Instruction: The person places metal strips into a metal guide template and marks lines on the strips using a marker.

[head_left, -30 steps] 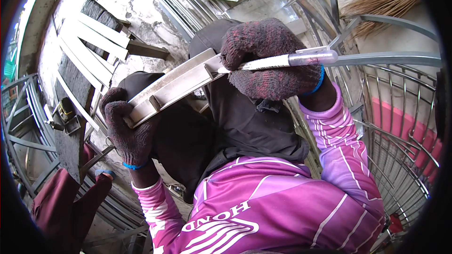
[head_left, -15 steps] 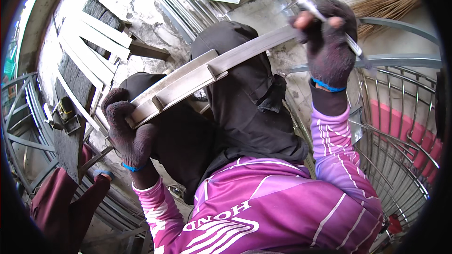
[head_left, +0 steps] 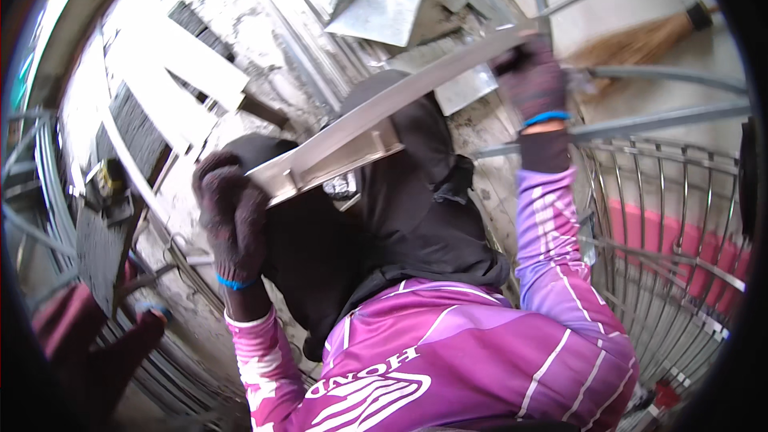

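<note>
A long, slightly curved metal frame piece (head_left: 352, 134), made of pale strips with short cross tabs between them, slants over my dark-trousered knees. Its near left end is gripped in my left hand (head_left: 232, 212), which wears a dark knit glove with a blue cuff edge. At the raised far right end, my gloved right hand (head_left: 538, 76) is closed around the strip. Motion smears the right fingers, and I cannot make out the white pen-like tool there. The broad face of the strip is turned up toward me.
Pale flat bars and a dark wooden plank (head_left: 108, 248) with a tape measure (head_left: 106, 180) lie at left. Another person's maroon-clad leg (head_left: 68, 324) is beyond them. A broom (head_left: 644, 40), grey curved bars (head_left: 672, 112) and a metal rack (head_left: 664, 272) stand at right. Sheet metal (head_left: 380, 4) lies ahead.
The frame piece has been tilted over, showing its broad face. My right hand has moved slightly left and now grips its far end; the white pen-like tool no longer shows clearly.
</note>
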Tool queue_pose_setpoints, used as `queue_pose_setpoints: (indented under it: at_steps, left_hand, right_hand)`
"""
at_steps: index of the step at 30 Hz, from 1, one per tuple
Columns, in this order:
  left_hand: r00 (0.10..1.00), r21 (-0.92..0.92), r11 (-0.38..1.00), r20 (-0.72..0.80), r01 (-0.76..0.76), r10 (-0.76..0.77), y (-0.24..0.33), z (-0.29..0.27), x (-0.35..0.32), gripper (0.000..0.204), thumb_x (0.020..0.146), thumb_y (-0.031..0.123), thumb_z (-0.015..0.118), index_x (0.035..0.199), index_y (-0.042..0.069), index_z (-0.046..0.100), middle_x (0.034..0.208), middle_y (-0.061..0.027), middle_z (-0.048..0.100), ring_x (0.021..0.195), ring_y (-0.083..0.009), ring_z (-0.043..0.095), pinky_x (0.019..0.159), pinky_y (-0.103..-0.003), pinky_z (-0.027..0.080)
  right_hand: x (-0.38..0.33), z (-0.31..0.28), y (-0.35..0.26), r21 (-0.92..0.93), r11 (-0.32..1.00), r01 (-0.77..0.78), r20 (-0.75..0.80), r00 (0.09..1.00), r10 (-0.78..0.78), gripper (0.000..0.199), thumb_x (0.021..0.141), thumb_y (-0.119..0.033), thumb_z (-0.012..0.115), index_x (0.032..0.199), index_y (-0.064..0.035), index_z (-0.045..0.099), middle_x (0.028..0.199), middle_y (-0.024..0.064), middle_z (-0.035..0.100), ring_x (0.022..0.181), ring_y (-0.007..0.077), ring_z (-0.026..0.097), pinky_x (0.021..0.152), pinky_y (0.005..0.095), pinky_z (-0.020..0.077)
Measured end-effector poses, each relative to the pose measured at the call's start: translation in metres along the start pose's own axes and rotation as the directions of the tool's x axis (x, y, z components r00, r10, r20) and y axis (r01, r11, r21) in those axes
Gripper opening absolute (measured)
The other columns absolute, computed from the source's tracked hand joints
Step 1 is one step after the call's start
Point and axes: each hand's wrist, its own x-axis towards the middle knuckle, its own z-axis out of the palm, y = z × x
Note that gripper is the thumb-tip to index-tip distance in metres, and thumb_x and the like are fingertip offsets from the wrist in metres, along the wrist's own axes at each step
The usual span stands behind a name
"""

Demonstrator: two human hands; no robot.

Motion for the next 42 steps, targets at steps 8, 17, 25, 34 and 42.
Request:
queue_pose_setpoints:
  at_steps: [8,17,25,34,42]
  left_hand:
    - [0.997,0.043,0.997,-0.044,-0.068,0.07,-0.014,-0.002,-0.001,0.026,0.08,0.016,0.068,0.103,0.004,0.062,0.117,-0.0187,0.06,0.109,-0.0355,0.056,0.094,-0.043,0.046]
    - [0.977,0.006,0.982,-0.1,-0.19,0.19,0.028,-0.033,0.034,0.03,0.091,0.026,0.06,0.104,0.0,0.067,0.104,-0.0189,0.063,0.107,-0.0358,0.058,0.096,-0.042,0.044]
    - [0.994,-0.481,0.871,0.084,0.101,-0.069,0.052,-0.015,0.039,0.02,0.097,0.009,0.054,0.084,-0.004,0.061,0.086,-0.0099,0.058,0.08,-0.0173,0.055,0.076,-0.03,0.045]
    - [0.94,-0.534,0.781,0.091,0.325,-0.329,0.012,-0.031,0.029,0.024,0.099,0.016,0.055,0.094,-0.004,0.067,0.094,-0.0071,0.065,0.089,-0.0142,0.059,0.085,-0.029,0.045]
    - [0.986,-0.016,0.997,0.148,-0.071,0.073,0.001,-0.037,0.007,0.074,0.072,0.02,0.085,0.136,0.003,0.053,0.125,-0.0174,0.057,0.117,-0.0323,0.057,0.101,-0.041,0.047]
  right_hand:
    - [-0.017,0.119,-0.189,0.113,0.987,0.111,0.682,0.715,-0.158,0.035,0.097,-0.014,0.056,0.124,0.0086,0.054,0.119,0.023,0.059,0.1,0.0302,0.061,0.098,0.0472,0.0492]
    - [-0.084,0.197,0.064,-0.34,0.308,0.889,0.939,0.307,0.152,0.021,0.086,-0.012,0.064,0.105,-0.0034,0.067,0.091,0.0085,0.066,0.078,0.0234,0.066,0.069,0.0351,0.0526]
    - [-0.107,0.202,0.076,-0.402,0.004,0.916,0.888,0.388,0.248,0.023,0.081,-0.021,0.066,0.101,-0.0108,0.064,0.081,0.0114,0.059,0.078,0.0337,0.064,0.066,0.0435,0.0521]
    - [-0.059,0.083,0.018,-0.842,-0.035,0.539,0.539,0.842,-0.005,0.015,0.093,-0.016,0.066,0.096,-0.0017,0.068,0.087,0.0135,0.069,0.078,0.0255,0.067,0.073,0.0343,0.0531]
    - [-0.051,0.024,0.019,-0.858,-0.079,0.508,0.512,0.828,-0.227,0.012,0.089,-0.012,0.07,0.094,-0.0013,0.07,0.083,0.0129,0.069,0.078,0.0248,0.067,0.073,0.0351,0.0523]
